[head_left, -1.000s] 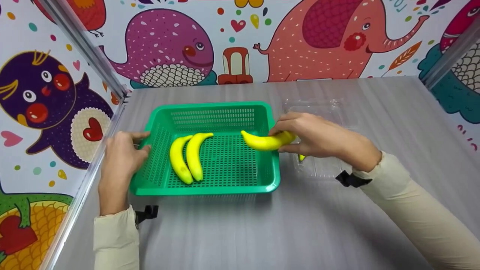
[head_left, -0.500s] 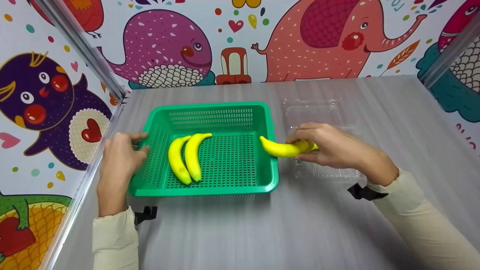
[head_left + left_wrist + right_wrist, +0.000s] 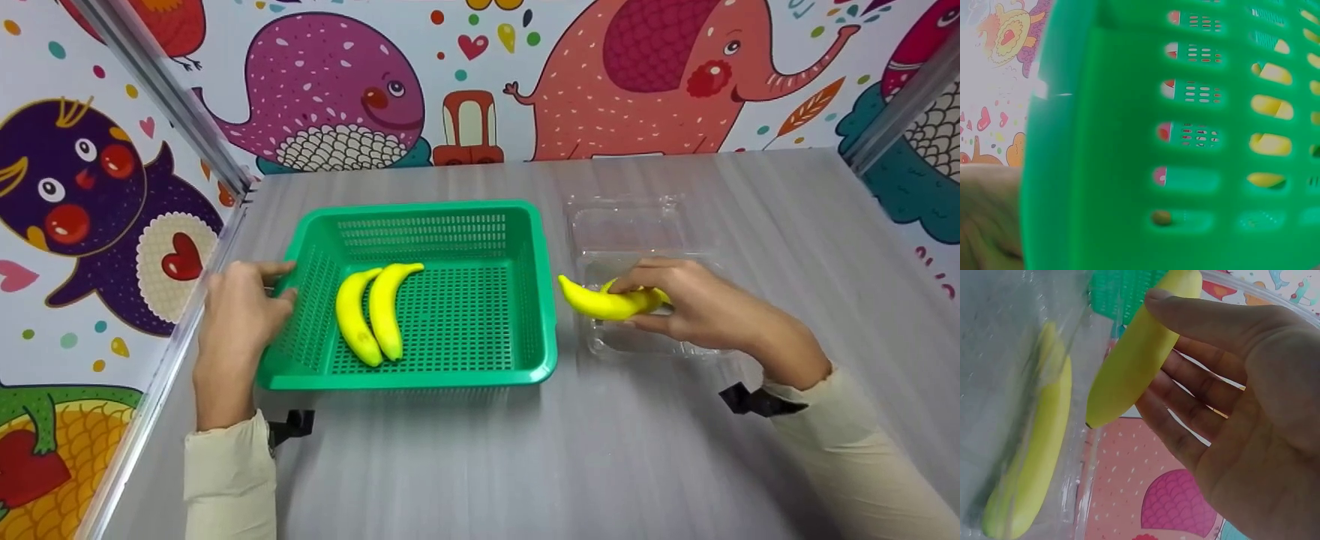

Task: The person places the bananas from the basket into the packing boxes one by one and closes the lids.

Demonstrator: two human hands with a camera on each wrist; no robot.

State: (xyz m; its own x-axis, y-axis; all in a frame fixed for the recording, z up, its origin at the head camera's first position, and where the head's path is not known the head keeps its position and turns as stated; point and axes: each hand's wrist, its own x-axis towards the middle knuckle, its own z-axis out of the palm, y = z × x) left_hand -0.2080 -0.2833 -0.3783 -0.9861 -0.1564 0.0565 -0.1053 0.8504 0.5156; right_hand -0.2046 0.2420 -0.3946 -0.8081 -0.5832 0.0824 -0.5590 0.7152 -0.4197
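My right hand (image 3: pixel 697 304) holds a yellow banana (image 3: pixel 596 300) between thumb and fingers, over the clear plastic container (image 3: pixel 619 225). Its stem points left toward the basket. In the right wrist view the held banana (image 3: pixel 1131 363) is beside a second banana (image 3: pixel 1033 455), which lies in the container; from the head it is mostly hidden. At the left side, my left hand (image 3: pixel 244 311) grips the rim of the green basket (image 3: pixel 412 381); some fingers are out of sight. Two bananas (image 3: pixel 371 315) lie side by side on the basket's left part.
The grey table (image 3: pixel 450 457) carries the basket and the container with its lid raised behind. Printed cartoon walls (image 3: pixel 337 90) stand at the back and sides. A metal post (image 3: pixel 161 90) runs up the left corner.
My right hand has carried the banana rightward, from above the basket's right side to over the clear container. The left hand stays at the basket; the two bananas there lie as before.
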